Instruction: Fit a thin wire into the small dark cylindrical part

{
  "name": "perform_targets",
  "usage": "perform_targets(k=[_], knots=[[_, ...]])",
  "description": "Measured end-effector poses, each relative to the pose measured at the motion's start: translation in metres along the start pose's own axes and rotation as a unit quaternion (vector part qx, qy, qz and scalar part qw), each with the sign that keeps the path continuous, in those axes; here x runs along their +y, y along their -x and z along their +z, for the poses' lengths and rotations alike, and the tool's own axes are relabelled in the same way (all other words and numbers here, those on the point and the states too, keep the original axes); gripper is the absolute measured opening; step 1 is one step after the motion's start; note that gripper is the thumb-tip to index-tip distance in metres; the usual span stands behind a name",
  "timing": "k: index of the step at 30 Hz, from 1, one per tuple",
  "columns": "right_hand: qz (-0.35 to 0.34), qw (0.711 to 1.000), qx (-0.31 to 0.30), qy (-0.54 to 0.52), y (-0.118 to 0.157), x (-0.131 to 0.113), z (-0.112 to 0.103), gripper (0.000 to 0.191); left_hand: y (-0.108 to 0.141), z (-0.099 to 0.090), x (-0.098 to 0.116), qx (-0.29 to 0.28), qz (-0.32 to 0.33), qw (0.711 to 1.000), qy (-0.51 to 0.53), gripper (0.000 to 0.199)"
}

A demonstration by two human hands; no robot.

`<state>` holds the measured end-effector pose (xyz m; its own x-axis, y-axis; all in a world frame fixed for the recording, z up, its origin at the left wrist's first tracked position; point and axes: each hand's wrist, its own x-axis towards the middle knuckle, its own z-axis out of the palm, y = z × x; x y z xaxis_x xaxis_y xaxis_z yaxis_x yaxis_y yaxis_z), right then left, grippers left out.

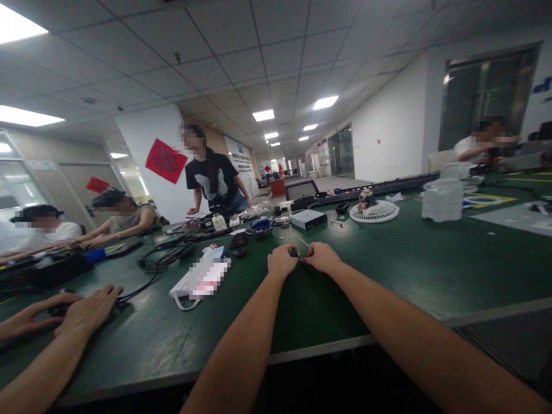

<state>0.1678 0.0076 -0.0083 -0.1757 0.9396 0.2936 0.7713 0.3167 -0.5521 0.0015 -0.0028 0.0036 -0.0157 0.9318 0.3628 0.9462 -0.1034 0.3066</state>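
From where I stood, the person's left hand (281, 261) had its fingers curled closed around a small dark piece (294, 252), and the right hand (323, 257), just beside it, pinched a thin, pale rod (304, 244) that stuck out past the fingertips, both held low over the near middle of the green table (409, 270). Beyond them sat a silver box (307, 219), with a white round grille (374, 211) to its right. Well off to the left, a co-worker's hands (88, 310) rested over something dark, mostly hidden from me.
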Motion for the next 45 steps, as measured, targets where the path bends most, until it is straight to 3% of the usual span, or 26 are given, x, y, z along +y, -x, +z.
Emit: perform_targets(k=[11,16,27,38,45], knots=[[-0.002,1.0,0.01,-0.025,0.0,0.001,0.002,0.019,-0.001,0.002,0.001,-0.027,0.032,0.999,-0.005,0.039],[0.013,0.997,0.056,-0.044,-0.001,0.002,-0.005,0.012,-0.002,0.003,0.001,-0.016,0.052,0.998,0.015,0.041],[-0.01,0.993,0.095,-0.074,-0.002,0.001,-0.006,0.01,-0.002,0.005,0.004,-0.007,0.171,0.981,0.086,0.041],[0.021,0.993,0.086,-0.073,-0.003,0.007,-0.004,0.029,-0.002,0.001,0.004,-0.002,0.226,0.969,0.095,0.035],[0.02,0.995,0.067,-0.076,-0.003,0.008,-0.003,0.026,0.0,-0.003,0.005,-0.008,0.245,0.966,0.086,0.033]])
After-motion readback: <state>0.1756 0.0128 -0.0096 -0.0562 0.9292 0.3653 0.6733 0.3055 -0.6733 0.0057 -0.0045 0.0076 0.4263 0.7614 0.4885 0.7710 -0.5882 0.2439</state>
